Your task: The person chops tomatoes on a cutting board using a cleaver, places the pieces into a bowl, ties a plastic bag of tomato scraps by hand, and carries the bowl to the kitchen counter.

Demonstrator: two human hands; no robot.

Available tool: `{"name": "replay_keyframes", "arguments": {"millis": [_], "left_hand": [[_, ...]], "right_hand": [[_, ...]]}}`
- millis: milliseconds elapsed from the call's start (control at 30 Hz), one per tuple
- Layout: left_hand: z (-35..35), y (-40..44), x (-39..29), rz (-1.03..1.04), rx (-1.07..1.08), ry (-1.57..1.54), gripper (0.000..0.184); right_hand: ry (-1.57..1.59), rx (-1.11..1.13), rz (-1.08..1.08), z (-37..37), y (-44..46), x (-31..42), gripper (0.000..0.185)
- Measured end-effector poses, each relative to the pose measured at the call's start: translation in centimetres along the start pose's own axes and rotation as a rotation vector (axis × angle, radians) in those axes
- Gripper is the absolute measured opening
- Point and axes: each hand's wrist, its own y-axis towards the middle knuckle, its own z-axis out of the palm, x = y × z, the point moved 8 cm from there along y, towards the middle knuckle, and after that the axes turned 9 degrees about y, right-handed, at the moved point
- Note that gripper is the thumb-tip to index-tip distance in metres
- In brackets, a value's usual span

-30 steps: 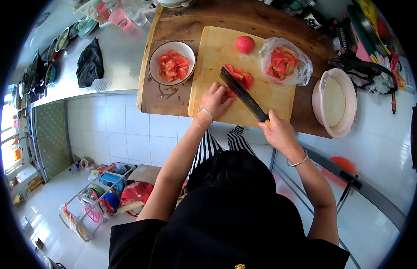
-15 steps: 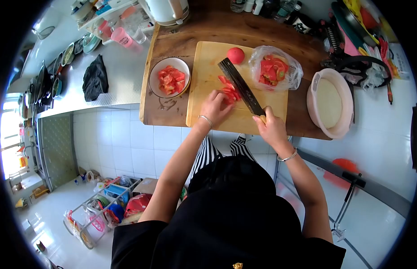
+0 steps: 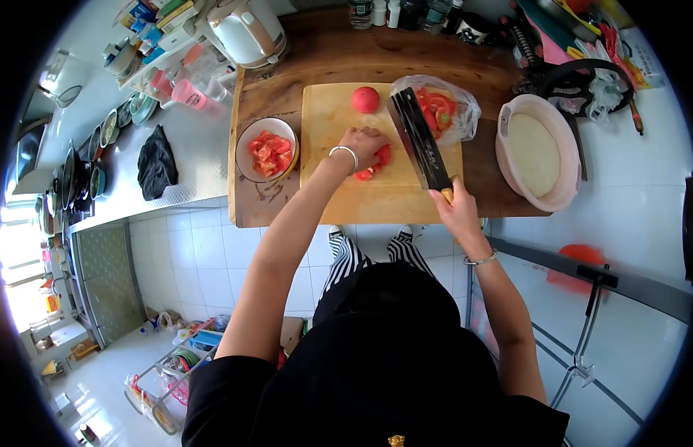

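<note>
Red tomato pieces (image 3: 383, 156) lie by my left grip (image 3: 363, 144), its hold unclear; my right grip (image 3: 457, 206) clasps a cleaver (image 3: 419, 138).

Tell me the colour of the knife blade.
The knife blade looks nearly black, with a few paler marks; the head view shows it best.

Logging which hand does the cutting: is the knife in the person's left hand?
No, the right hand holds the knife, while the left hand is by the cut tomato.
</note>
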Motion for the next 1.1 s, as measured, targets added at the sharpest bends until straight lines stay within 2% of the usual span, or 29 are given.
{"name": "replay_keyframes", "arguments": {"millis": [67, 100, 167, 200, 233, 300, 333, 400, 433, 500, 600, 667, 700, 867, 900, 1100], "left_hand": [[0.6, 0.7, -0.4, 0.027, 0.154, 0.086, 0.041], [0.5, 0.7, -0.4, 0.03, 0.155, 0.084, 0.041], [-1.0, 0.2, 0.8, -0.103, -0.027, -0.041, 0.04], [-1.5, -0.4, 0.7, -0.103, -0.026, -0.042, 0.04], [-3.2, -1.6, 1.7, -0.237, -0.171, -0.149, 0.039], [-4.4, -4.8, 4.5, -0.435, -0.45, -0.335, 0.038], [-4.3, -6.2, 5.0, -0.443, -0.449, -0.332, 0.038], [-4.3, -10.5, 7.1, -0.61, -0.6, -0.448, 0.038], [-3.8, -12.0, 7.6, -0.621, -0.6, -0.445, 0.038], [-1.4, -14.6, 8.9, -0.718, -0.549, -0.674, 0.036], [2.1, -16.5, 9.3, -0.796, -0.456, -0.779, 0.037], [3.1, -16.4, 8.5, -0.814, -0.425, -0.781, 0.039], [2.7, -16.2, 7.5, -0.831, -0.432, -0.764, 0.041], [7.0, -13.5, 6.0, -0.849, -0.408, -0.896, 0.049], [5.9, -13.5, 5.2, -0.882, -0.371, -0.85, 0.05], [7.9, -13.2, 4.7, -0.932, -0.415, -0.908, 0.044]], "right_hand": [[0.017, -0.011, -0.006, -0.2, -0.1, -0.1, 0.034], [0.035, -0.016, -0.013, -0.3, -0.2, 0.0, 0.034], [0.07, -0.023, -0.04, -0.1, -0.5, 0.1, 0.033], [0.107, -0.029, -0.071, 0.0, -0.6, 0.3, 0.032], [0.107, -0.026, -0.069, -0.1, -0.7, 1.3, 0.032], [0.389, 0.173, 0.329, 2.1, -1.5, 0.7, 0.031], [0.39, 0.181, 0.328, 2.9, -1.5, 0.9, 0.031], [0.44, 0.289, 0.296, 5.4, -1.7, 1.1, 0.029], [0.364, 0.31, 0.212, 6.7, -1.4, 1.1, 0.03], [0.34, 0.382, 0.242, 9.0, -1.3, 0.7, 0.031], [0.292, 0.484, 0.262, 11.1, -0.7, -0.8, 0.035], [0.12, 0.412, 0.058, 10.2, 0.9, -2.0, 0.037], [-0.062, 0.349, -0.077, 8.8, 1.4, -1.2, 0.037], [-0.203, 0.358, -0.036, 5.6, 2.0, 1.9, 0.035], [-0.24, 0.361, -0.061, 5.6, 1.7, 2.9, 0.035], [-0.247, 0.355, -0.091, 6.9, 0.2, 4.1, 0.035]]}}
